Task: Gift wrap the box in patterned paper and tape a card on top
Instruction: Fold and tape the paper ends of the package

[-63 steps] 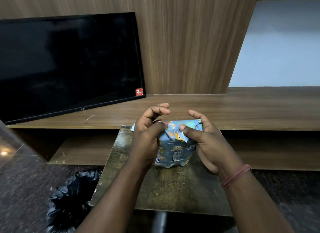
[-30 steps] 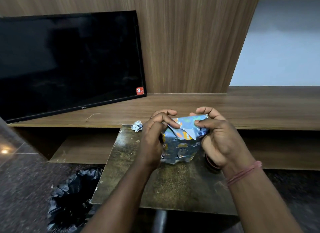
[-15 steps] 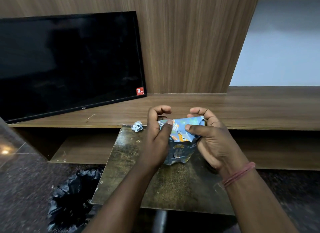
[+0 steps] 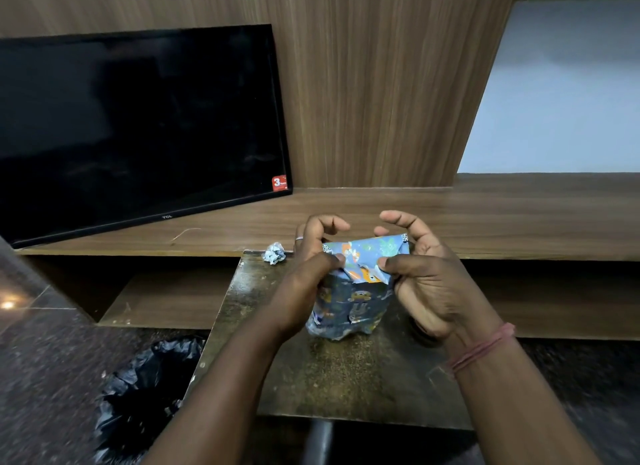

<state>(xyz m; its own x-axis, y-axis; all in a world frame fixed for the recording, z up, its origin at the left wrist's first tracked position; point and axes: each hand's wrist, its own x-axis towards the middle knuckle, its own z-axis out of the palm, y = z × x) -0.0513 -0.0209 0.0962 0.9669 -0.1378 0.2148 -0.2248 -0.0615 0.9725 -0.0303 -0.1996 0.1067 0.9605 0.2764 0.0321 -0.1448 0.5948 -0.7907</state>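
A dark television (image 4: 138,125) leans on the wooden shelf (image 4: 485,215) at far left, and a crumpled paper scrap (image 4: 274,253) lies at the back edge of the worn tabletop (image 4: 346,371). The left hand (image 4: 311,277) pinches the folded top flap of the box in patterned paper (image 4: 353,298), which stands upright on the tabletop between both hands. The right hand (image 4: 426,277) pinches the same flap from the other side, its other fingers curled above.

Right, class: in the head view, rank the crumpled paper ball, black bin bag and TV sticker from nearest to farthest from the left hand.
1. Paper ball, just left of the left hand, on the table's back edge.
2. TV sticker, up and behind, on the screen's corner.
3. Bin bag, on the floor, lower left.
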